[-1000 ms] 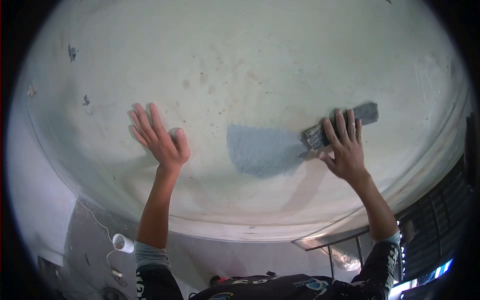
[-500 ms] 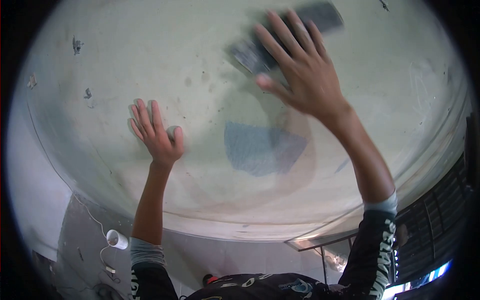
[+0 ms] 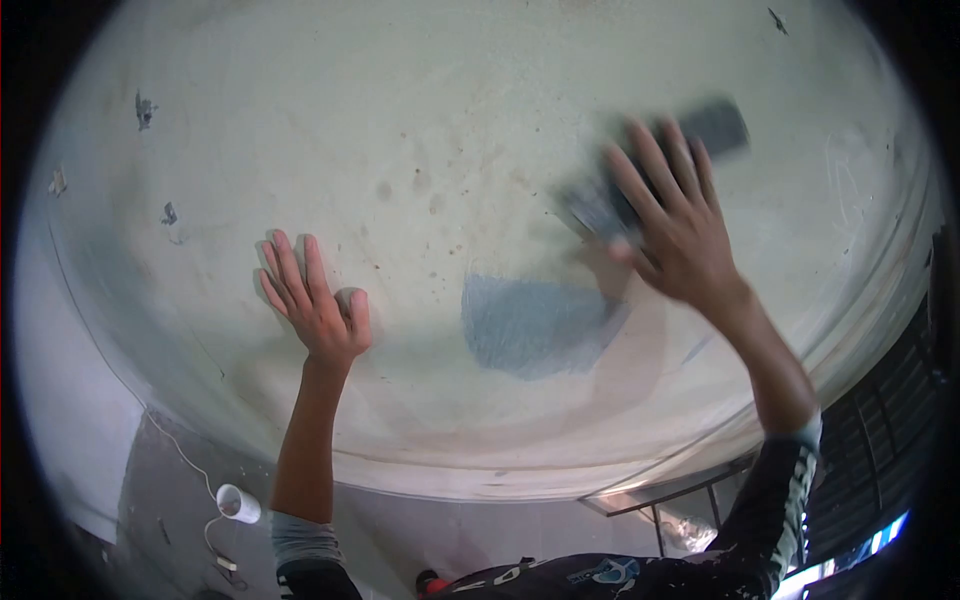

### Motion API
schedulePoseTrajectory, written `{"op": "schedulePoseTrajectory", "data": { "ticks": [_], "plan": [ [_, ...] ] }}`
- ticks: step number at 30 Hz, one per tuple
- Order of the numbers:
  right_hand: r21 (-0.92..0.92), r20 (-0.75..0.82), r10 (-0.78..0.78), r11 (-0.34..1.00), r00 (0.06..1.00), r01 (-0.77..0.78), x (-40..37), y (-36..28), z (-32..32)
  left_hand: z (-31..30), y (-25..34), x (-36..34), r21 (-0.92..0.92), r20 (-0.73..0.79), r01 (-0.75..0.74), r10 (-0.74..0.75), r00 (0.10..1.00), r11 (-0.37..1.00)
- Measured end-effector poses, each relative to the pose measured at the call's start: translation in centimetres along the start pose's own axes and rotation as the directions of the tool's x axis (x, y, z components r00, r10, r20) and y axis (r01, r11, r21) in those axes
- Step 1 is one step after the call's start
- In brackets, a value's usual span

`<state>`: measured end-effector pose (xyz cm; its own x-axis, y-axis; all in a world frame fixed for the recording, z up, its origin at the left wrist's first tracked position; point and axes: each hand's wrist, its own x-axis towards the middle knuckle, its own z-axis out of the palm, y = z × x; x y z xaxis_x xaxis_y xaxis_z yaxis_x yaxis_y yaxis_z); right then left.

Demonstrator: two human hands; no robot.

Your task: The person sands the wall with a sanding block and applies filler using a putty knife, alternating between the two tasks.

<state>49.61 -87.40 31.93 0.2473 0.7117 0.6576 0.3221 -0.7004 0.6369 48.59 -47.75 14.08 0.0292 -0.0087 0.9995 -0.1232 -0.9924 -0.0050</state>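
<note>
On the wall point(image 3: 400, 80), right of centre: a dark, long block point(image 3: 722, 130), blurred, slanting from lower left to upper right, above the right side of the patch.
Right grip point(image 3: 685, 245): spread over the block, the fingers nearly straight across it and the thumb beside its lower left end; blur hides just where the thumb touches.
Left grip point(image 3: 328, 315): spread against the wall, fingers pointing up and thumb out toward the patch, holding nothing, well apart from the block.
Patch point(image 3: 535, 330): grey-blue, between the two forearms, with a straight upper edge and a rounded lower left side; a shadow falls over its right end.
Marks: small brown specks above the patch, rough chipped spots point(image 3: 145, 110) at upper left, another chip at upper right.
Floor point(image 3: 400, 520): grey, below the wall; a white cup point(image 3: 240, 503) at lower left, a pale cable point(image 3: 185, 455) running close by it.
Lower right: thin dark bars point(image 3: 657, 520) near the right sleeve point(image 3: 785, 500).
Shirt point(image 3: 620, 573): dark, with a pale and blue print, along the bottom edge.
</note>
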Motion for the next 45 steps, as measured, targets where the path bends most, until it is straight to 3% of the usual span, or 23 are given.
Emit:
{"op": "schedulePoseTrajectory", "data": {
  "ticks": [3,5,7,9,11,15,19,23,27,28,29,31,32,33,38,42,45],
  "plan": [
    [0.037,-0.198,-0.101,0.993,0.975,0.11,10.9,-1.4,-1.6,-0.1,-0.5,-0.1,0.03,0.032,-0.032,0.031,0.999,0.999],
    [0.09,-0.102,-0.092,0.991,0.991,0.101,13.5,-2.0,-3.6,-0.1,-0.5,-0.2,0.02,0.026,-0.029,0.028,0.999,0.999],
    [0.043,-0.19,-0.209,0.974,0.959,0.221,13.6,-1.6,-3.4,0.0,-0.8,0.0,0.01,0.024,-0.04,0.04,0.999,0.999],
    [0.023,-0.178,-0.194,0.979,0.965,0.202,9.8,-1.1,-2.0,0.1,-0.8,-0.1,-0.014,-0.015,-0.029,0.029,0.999,0.999],
    [0.052,-0.124,-0.035,0.998,0.992,0.042,4.3,-0.7,-0.4,0.0,-0.6,0.1,-0.01,-0.012,-0.024,0.024,1.0,1.0],
    [0.002,0.12,0.11,0.994,0.987,-0.111,-8.3,0.9,0.9,-0.5,-0.4,0.3,0.006,0.014,-0.051,0.051,0.999,0.999],
    [-0.016,0.186,0.119,0.993,0.975,-0.118,-10.3,1.9,0.2,-0.2,0.4,0.2,0.008,0.003,-0.03,0.03,1.0,1.0],
    [0.018,-0.021,-0.086,0.996,0.996,0.087,1.1,0.4,-0.8,-0.1,-0.2,0.2,0.013,-0.004,-0.002,0.002,1.0,1.0],
    [0.058,-0.32,-0.294,0.943,0.9,0.329,15.8,-3.4,-1.2,0.1,-0.8,-0.4,0.016,0.022,0.026,-0.026,0.999,1.0],
    [0.055,-0.333,-0.286,0.945,0.898,0.322,17.0,-3.2,-0.7,0.3,-0.8,-0.3,0.023,0.016,0.013,-0.013,1.0,1.0],
    [-0.351,-0.411,-0.359,0.911,0.838,0.218,17.8,-3.1,-0.2,0.3,-0.9,-0.4,0.013,0.007,0.003,-0.004,1.0,1.0],
    [-0.678,-0.442,-0.439,0.735,0.782,0.03,16.2,-3.0,0.7,0.1,-1.6,-0.4,0.003,0.01,-0.016,0.016,1.0,1.0],
    [-0.322,-0.371,-0.27,0.935,0.889,0.149,12.9,-3.2,0.0,0.0,-1.7,-0.4,-0.003,0.013,-0.024,0.024,1.0,1.0],
    [0.098,-0.217,-0.153,0.979,0.964,0.178,9.5,-3.0,-0.7,0.0,-1.7,-0.6,-0.008,0.014,-0.024,0.024,1.0,1.0],
    [-0.047,0.172,-0.001,0.999,0.985,0.009,-8.2,1.3,0.1,-0.7,-1.7,-0.4,-0.004,0.017,-0.024,0.024,1.0,1.0],
    [-0.049,0.238,0.0,0.999,0.971,0.012,-9.2,2.3,-0.5,-0.8,-0.9,-0.1,-0.008,0.024,-0.008,0.008,1.0,1.0],
    [0.009,0.056,-0.093,0.996,0.994,0.093,-2.7,0.2,0.1,-0.5,-1.0,-0.3,-0.003,0.016,-0.003,0.003,1.0,1.0]
  ]
}}
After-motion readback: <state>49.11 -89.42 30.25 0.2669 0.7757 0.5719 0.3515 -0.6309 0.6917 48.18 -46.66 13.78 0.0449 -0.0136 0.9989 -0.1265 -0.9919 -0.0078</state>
